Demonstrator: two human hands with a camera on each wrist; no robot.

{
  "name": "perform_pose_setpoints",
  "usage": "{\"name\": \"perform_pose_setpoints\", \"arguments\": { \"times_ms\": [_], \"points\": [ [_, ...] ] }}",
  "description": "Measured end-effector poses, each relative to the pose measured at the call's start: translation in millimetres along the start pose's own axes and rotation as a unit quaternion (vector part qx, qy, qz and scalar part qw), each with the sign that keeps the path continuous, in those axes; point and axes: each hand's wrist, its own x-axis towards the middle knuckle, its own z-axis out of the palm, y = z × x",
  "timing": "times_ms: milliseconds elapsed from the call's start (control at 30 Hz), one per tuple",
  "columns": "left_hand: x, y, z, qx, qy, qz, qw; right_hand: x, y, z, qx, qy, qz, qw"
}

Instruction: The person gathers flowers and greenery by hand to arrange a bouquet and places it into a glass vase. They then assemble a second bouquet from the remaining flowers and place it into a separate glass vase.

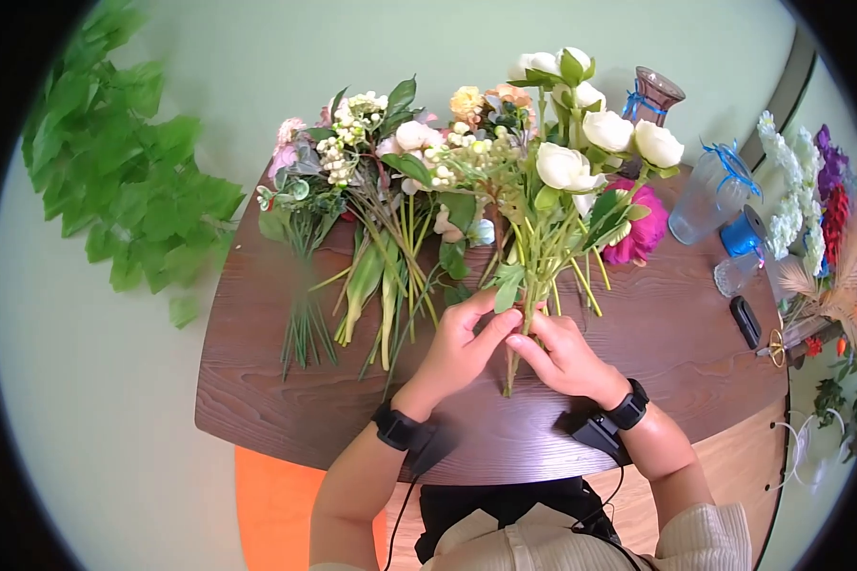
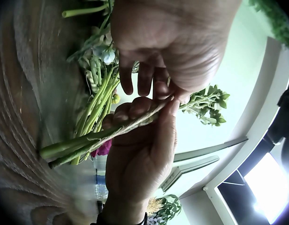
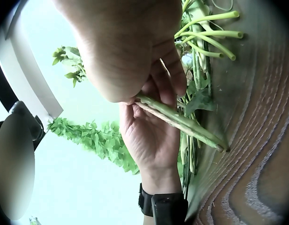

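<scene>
Ctr frame | white-flower stems (image 1: 535, 271) near-vert., blooms (image 1: 564, 167) upper R of ctr, stem ends (image 1: 508, 386) lower ctr over worktop (image 1: 676, 381) | L hand (image 1: 454, 352) at L, R hand (image 1: 568, 358) at R, tog., both pinching stems; neither clearly nearer.

Ribbed beige short sleeves (image 1: 703, 535), black wrist straps (image 1: 629, 405), black cables (image 1: 404, 519).

Passage over table (image 1: 681, 324) between right hand (image 1: 569, 356) and black case (image 1: 745, 322), magenta flower (image 1: 641, 226) and glass vase (image 1: 703, 202) obstructing beyond
</scene>
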Motion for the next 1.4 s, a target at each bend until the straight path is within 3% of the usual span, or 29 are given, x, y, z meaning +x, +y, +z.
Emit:
{"name": "perform_pose_setpoints", "arguments": {
  "times_ms": [100, 200, 300, 467, 600, 1067, 1233, 1333, 1400],
  "points": [
    [-2.7, -0.7, 0.0, 0.001, 0.046, -0.030, 0.998, 0.2, 1.2, 0.7, 0.007, 0.013, -0.009, 1.000],
    [0.1, 6.5, 3.3, -0.036, 0.079, -0.012, 0.996, 1.1, 1.5, 0.2, 0.034, 0.022, -0.008, 0.999],
    [-1.5, 1.7, -0.3, -0.013, 0.086, -0.042, 0.995, 0.4, 3.9, 0.0, 0.056, 0.021, 0.004, 0.998],
    [-0.2, 4.4, 2.0, -0.051, 0.088, -0.034, 0.994, 0.8, -1.8, -2.1, 0.073, 0.011, 0.012, 0.997],
    [-2.3, 2.4, 2.6, -0.010, 0.086, -0.029, 0.996, -0.9, 1.9, -2.5, 0.015, 0.005, -0.003, 1.000],
    [-2.7, 0.0, 1.4, 0.013, 0.075, -0.016, 0.997, -0.8, 2.8, -1.2, 0.011, 0.005, -0.002, 1.000],
    [0.6, 8.5, 3.9, -0.015, 0.105, -0.016, 0.994, 0.3, 1.5, -2.8, 0.015, 0.011, -0.020, 1.000],
    [3.6, 3.4, 1.2, -0.013, 0.150, -0.033, 0.988, 1.6, -2.8, -5.1, 0.053, 0.035, 0.027, 0.998],
    [4.4, 7.8, -0.9, 0.021, 0.140, -0.032, 0.989, 1.0, -2.0, -6.3, 0.065, 0.094, 0.042, 0.993]
  ]
}}
